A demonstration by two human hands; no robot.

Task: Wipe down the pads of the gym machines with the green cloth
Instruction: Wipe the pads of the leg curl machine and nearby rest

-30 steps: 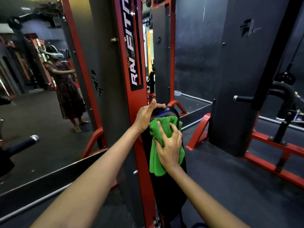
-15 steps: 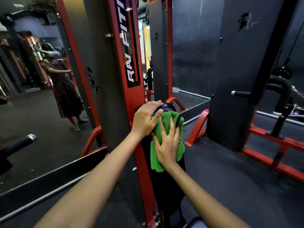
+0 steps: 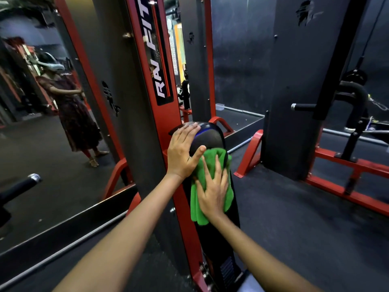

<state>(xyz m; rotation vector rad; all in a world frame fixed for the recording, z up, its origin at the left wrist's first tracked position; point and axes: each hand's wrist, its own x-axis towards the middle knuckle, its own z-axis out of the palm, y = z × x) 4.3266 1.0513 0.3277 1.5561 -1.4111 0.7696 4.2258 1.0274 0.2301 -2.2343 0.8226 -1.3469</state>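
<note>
Item: green cloth [image 3: 210,186]. Microfibre by the look of it, bright green, bunched and folded over itself, a loose tail hanging below the palm. It lies flat against the near face of the black pad [image 3: 210,140], just under the pad's rounded top, in the middle of the view.

Held by: right hand [image 3: 212,192]. Fingers straight and spread, palm pressing the cloth onto the pad; the grip is apart, nothing curled round the fabric. Pressing flat probably gives the widest contact for a wiping stroke along the pad's length.

Bracing: left hand [image 3: 183,152]. Laid over the left shoulder of the pad's top, fingers extended, thumb touching the upper edge of the cloth; grip likewise apart. Likely there to steady the pad (or the person) against the push of the wipe.

Pad: upright, narrow, dark vinyl with a faint sheen at the crown; it runs down out of sight behind the forearm.

Surroundings: red upright post [image 3: 160,85] with white lettering just left of the pad; a mirror [image 3: 42,123] farther left showing a reflected person; a dark weight-stack cover [image 3: 294,91] to the right on a red base frame [image 3: 347,165]; black rubber floor [image 3: 294,228].
</note>
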